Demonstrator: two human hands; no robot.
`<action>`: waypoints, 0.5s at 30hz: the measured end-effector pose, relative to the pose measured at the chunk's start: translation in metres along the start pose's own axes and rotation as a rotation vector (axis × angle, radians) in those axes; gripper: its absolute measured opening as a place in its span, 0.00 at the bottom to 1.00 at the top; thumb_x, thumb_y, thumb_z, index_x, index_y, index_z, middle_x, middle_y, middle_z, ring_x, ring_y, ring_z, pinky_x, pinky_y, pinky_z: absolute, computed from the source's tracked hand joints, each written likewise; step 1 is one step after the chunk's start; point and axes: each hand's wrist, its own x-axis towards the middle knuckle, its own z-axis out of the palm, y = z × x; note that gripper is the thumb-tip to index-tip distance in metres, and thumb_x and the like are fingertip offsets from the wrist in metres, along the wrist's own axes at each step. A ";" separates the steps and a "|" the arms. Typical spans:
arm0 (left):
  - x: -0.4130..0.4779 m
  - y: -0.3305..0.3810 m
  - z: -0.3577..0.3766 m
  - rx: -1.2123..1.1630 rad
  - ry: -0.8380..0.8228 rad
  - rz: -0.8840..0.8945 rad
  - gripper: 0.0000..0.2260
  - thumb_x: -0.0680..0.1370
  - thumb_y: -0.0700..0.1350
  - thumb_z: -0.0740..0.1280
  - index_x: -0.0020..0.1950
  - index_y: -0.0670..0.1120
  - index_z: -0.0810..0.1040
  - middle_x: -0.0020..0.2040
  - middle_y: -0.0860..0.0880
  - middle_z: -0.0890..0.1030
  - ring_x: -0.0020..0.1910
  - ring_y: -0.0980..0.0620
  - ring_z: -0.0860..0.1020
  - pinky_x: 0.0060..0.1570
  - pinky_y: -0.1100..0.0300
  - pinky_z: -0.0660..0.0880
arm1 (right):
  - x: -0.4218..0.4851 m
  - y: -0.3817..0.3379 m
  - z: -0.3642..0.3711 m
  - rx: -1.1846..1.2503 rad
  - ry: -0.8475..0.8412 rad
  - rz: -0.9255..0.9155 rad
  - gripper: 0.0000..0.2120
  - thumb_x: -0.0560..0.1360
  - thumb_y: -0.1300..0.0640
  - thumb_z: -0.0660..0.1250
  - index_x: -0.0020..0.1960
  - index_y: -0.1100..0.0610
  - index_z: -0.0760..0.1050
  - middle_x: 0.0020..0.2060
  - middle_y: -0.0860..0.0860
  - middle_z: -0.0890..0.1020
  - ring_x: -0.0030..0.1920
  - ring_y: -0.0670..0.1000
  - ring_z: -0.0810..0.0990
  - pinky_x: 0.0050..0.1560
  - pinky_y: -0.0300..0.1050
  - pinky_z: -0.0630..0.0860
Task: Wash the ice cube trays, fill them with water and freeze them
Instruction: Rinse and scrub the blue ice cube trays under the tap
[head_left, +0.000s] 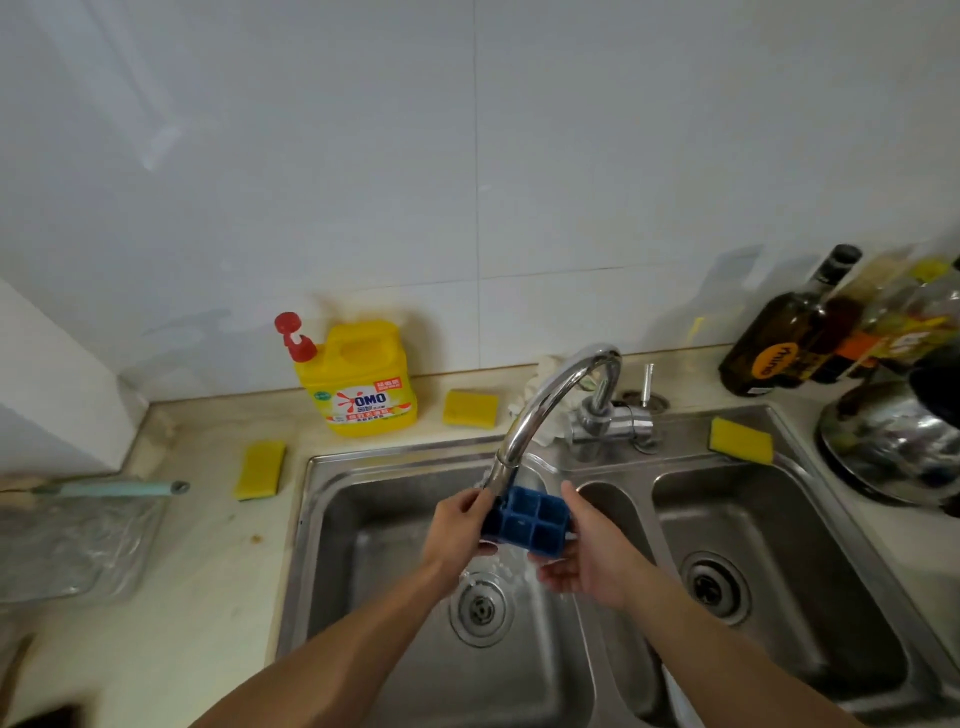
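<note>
Nearest, 2 bare forearms are stretched over the left basin of a steel double sink (311, 519). A blue ice cube tray (527, 522) is held between both hands above that basin's drain (480, 609), tilted so that its open cells face the camera; 4 cells can be counted. The left hand (457, 525) is closed on the tray's left edge with curled fingers (470, 503), while the right hand (592, 561) is cupped round its right side, thumb raised and fingers curled beneath. The tray is set directly under the mouth of the chrome faucet (550, 400), and water is seen falling from it into the basin. Farther back, a yellow sponge (260, 470) is laid on the desk (208, 571) left of the sink, a 2nd sponge (470, 409) behind the sink, and a 3rd sponge (740, 440) on the rear right rim. A yellow detergent jug (358, 379) is stood against the tiled wall (467, 156), and dark bottles (784, 332) are grouped far right.
</note>
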 end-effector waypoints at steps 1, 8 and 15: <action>-0.003 0.001 -0.006 0.003 0.015 0.004 0.10 0.82 0.54 0.64 0.53 0.50 0.83 0.42 0.50 0.86 0.42 0.52 0.86 0.37 0.63 0.79 | 0.001 -0.001 0.006 0.001 -0.003 -0.009 0.31 0.80 0.31 0.57 0.62 0.58 0.78 0.46 0.64 0.84 0.38 0.58 0.82 0.38 0.48 0.80; -0.020 -0.007 -0.039 0.105 0.120 -0.053 0.11 0.84 0.52 0.63 0.53 0.50 0.83 0.48 0.45 0.85 0.49 0.46 0.84 0.45 0.54 0.82 | 0.002 -0.001 0.036 -0.127 -0.027 -0.073 0.22 0.82 0.40 0.62 0.59 0.59 0.78 0.43 0.60 0.82 0.34 0.54 0.79 0.32 0.44 0.76; -0.017 -0.030 -0.031 0.202 0.107 -0.166 0.10 0.83 0.48 0.64 0.48 0.44 0.81 0.42 0.45 0.83 0.38 0.51 0.80 0.40 0.56 0.77 | 0.001 0.005 0.009 -0.465 0.209 -0.254 0.11 0.76 0.49 0.71 0.53 0.54 0.78 0.47 0.53 0.84 0.41 0.51 0.82 0.40 0.46 0.78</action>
